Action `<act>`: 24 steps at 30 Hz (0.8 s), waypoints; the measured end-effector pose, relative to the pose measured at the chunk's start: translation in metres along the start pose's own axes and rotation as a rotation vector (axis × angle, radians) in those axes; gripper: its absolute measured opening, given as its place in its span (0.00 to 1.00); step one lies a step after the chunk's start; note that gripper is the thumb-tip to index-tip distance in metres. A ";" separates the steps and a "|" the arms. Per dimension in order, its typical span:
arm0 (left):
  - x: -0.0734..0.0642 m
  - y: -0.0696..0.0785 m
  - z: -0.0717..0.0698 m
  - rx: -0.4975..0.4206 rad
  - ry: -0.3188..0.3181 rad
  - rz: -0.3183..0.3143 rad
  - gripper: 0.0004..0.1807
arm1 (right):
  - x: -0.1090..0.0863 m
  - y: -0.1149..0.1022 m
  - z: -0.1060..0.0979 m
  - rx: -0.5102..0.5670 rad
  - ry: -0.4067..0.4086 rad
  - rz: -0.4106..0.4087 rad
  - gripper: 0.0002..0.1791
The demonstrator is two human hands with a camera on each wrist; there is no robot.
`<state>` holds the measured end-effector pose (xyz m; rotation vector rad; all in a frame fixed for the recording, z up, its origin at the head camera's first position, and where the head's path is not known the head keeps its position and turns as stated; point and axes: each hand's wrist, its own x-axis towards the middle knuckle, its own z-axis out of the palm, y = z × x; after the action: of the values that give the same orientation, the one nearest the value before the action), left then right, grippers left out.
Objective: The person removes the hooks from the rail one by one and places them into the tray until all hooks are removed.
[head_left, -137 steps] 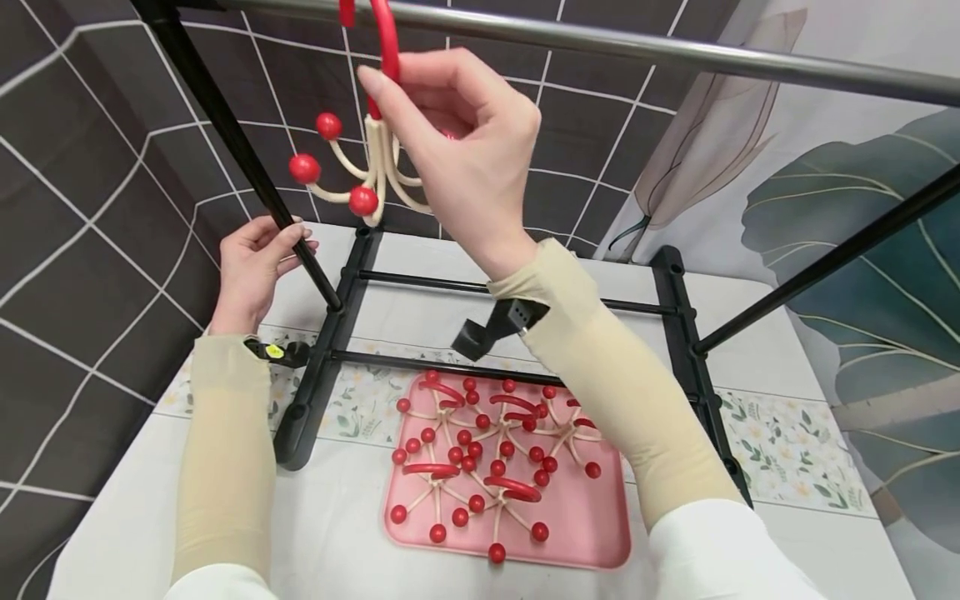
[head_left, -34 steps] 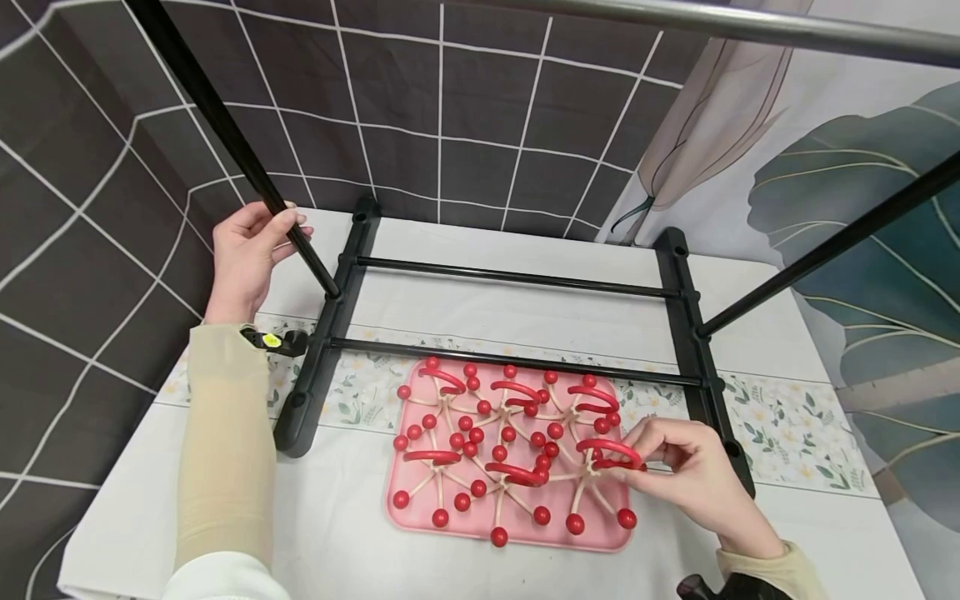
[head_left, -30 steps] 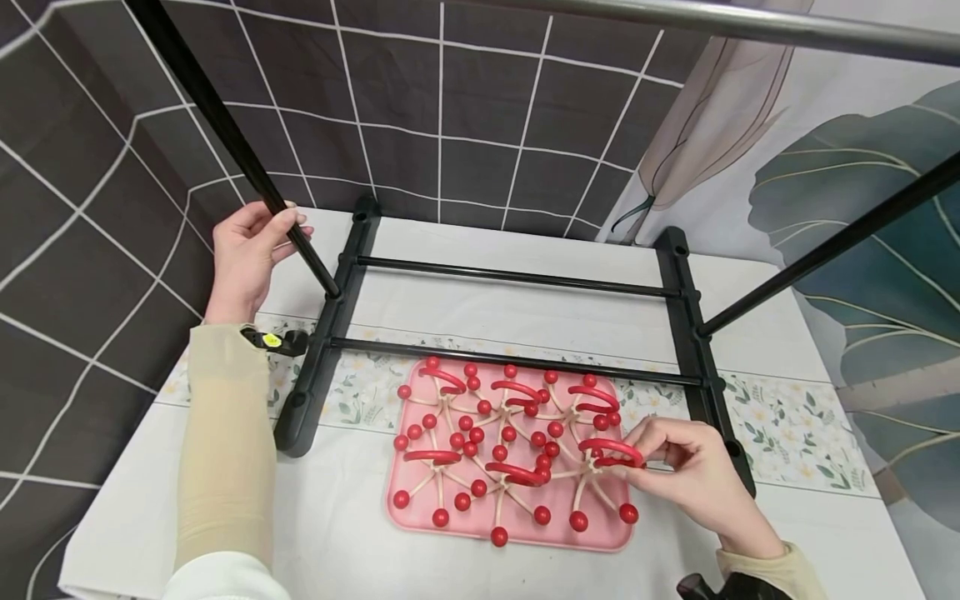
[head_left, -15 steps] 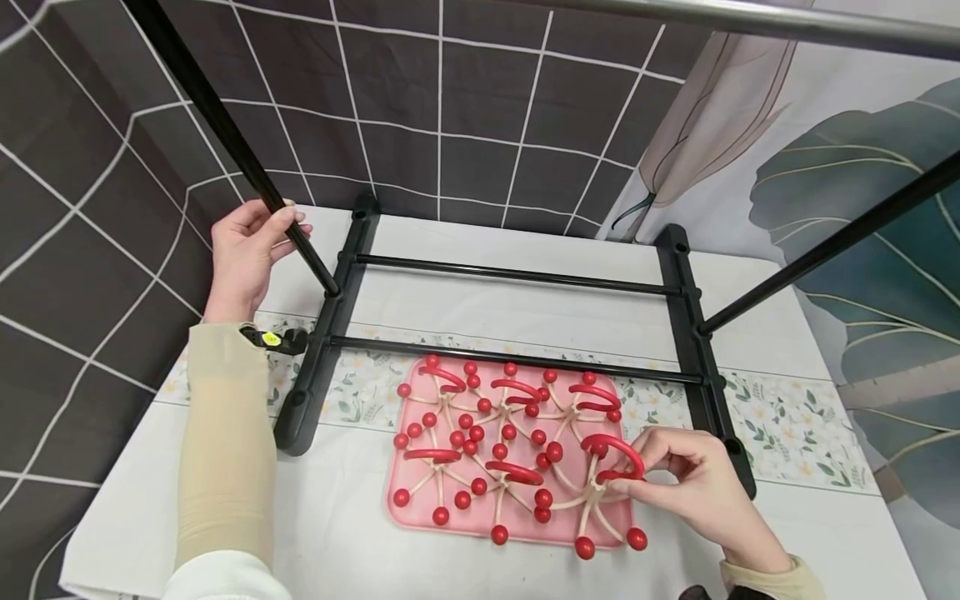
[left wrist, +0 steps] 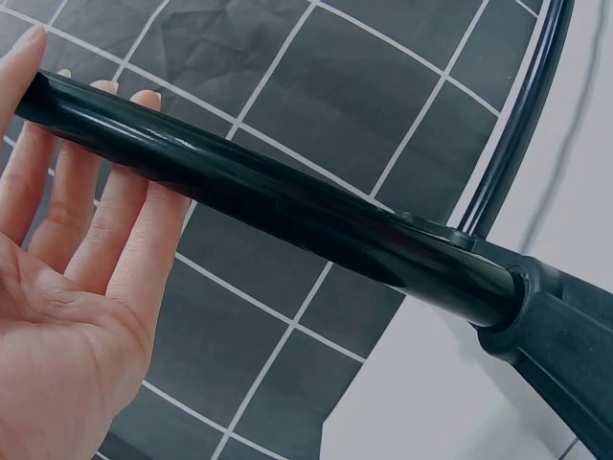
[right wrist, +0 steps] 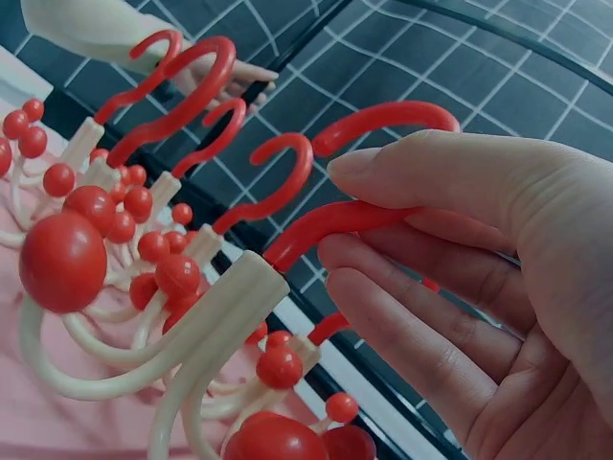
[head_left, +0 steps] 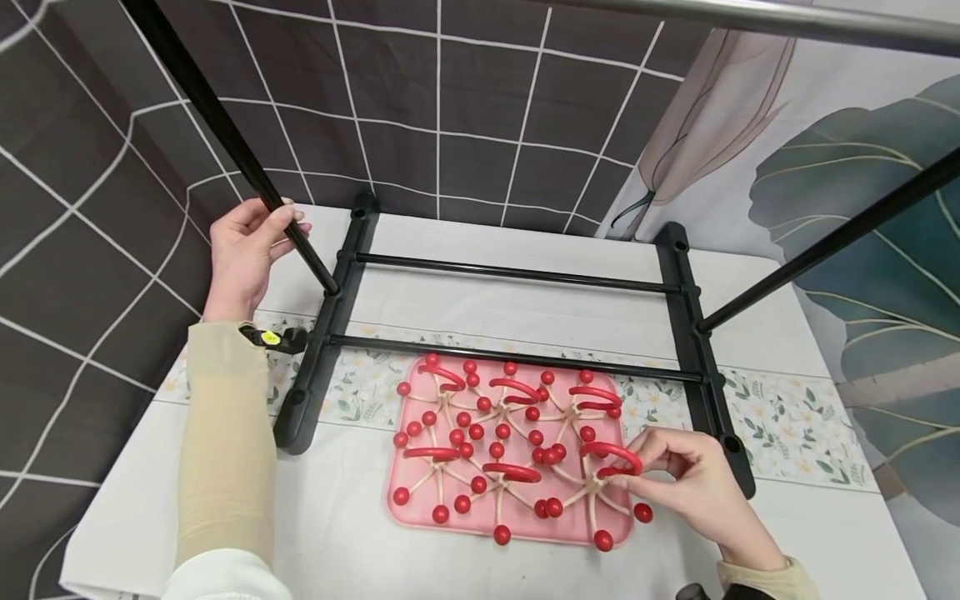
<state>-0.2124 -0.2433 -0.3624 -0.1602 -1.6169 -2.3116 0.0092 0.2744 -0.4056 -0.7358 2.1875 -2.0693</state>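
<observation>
In the head view my left hand holds the left black upright of a rack, thumb in front and fingers behind. The left wrist view shows the fingers wrapped partly around the pole. My right hand pinches the red hook of a small hanger with cream curved arms and red ball ends. Up close, thumb and fingers grip the hook. This hanger is over the front right corner of a pink tray, one ball beyond its edge. Whether it fully rests there I cannot tell.
Several like hangers, such as one at the front left, fill the tray. Behind it runs the rack's lower crossbar. A metal top rail crosses overhead, and a right upright slants up. Dark checked cloth backs the table.
Earlier my right hand held a hanger up by the top rail; then it was at the tray's front right. Over the last second that hanger lifted slightly, turned and lowered. My left hand stayed put.
</observation>
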 end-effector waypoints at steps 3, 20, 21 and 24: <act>0.000 0.000 0.000 -0.021 0.008 -0.008 0.13 | -0.001 0.002 -0.001 -0.005 0.011 0.027 0.20; 0.001 0.000 0.002 -0.022 0.010 -0.010 0.10 | -0.004 -0.002 0.003 -0.221 0.134 0.108 0.18; 0.001 0.000 0.002 -0.023 0.010 -0.010 0.10 | -0.004 -0.002 0.004 -0.207 0.125 0.106 0.18; 0.000 0.000 0.003 -0.017 0.007 -0.007 0.10 | -0.005 0.003 0.006 -0.185 0.105 0.127 0.17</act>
<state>-0.2130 -0.2409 -0.3617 -0.1507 -1.5973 -2.3294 0.0143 0.2705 -0.4107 -0.4950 2.4375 -1.9053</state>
